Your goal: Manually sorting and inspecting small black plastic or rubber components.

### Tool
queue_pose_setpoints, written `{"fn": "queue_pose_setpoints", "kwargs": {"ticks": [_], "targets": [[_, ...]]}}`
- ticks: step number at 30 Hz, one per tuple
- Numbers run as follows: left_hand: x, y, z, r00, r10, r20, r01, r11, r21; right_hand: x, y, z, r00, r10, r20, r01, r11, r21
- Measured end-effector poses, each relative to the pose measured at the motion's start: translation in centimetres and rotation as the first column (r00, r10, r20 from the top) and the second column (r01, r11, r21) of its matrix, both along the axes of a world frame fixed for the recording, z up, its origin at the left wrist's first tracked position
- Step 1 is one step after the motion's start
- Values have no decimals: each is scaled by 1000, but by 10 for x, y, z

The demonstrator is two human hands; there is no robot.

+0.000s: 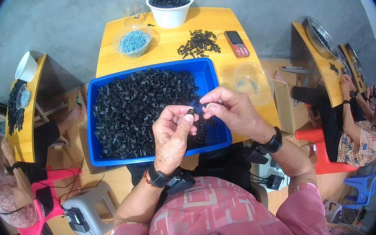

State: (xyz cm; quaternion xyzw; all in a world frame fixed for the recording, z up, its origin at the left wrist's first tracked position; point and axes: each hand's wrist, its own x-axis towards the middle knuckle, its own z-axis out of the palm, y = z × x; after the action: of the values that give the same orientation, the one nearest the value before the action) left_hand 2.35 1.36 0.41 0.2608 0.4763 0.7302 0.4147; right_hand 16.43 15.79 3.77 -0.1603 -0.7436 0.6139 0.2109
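Note:
Over the right part of a blue tray (219,90), my two hands are close together with their fingertips almost meeting. My left hand (175,133) pinches a small black plastic clip (191,111) between thumb and fingers. In my right hand (231,112) the thumb and forefinger are closed on a tiny dark piece, mostly covered by the fingertips. A large heap of black plastic clips (140,104) fills most of the tray, thinning toward its right side.
On the yellow table (165,39) stand a clear bowl of bluish screws (134,42), a white bucket of black parts (170,12), a black pile (199,44), a red phone (237,44) and a clear tub (253,83). Co-workers sit left (13,193) and right (362,139).

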Motion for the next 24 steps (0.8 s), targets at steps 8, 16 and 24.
{"fn": "queue_pose_setpoints", "kwargs": {"ticks": [8,16,24], "targets": [[-1,0,-2,1000,-27,7,27,1000,-10,-13,1,-6,979,-58,-197,99,973,207],[-1,0,-1,999,-29,40,29,999,14,-20,-12,-11,989,-61,-134,48,994,-97],[-1,1,-2,999,-33,25,32,999,11,-21,-18,-16,971,-117,-209,91,987,-130]]}}
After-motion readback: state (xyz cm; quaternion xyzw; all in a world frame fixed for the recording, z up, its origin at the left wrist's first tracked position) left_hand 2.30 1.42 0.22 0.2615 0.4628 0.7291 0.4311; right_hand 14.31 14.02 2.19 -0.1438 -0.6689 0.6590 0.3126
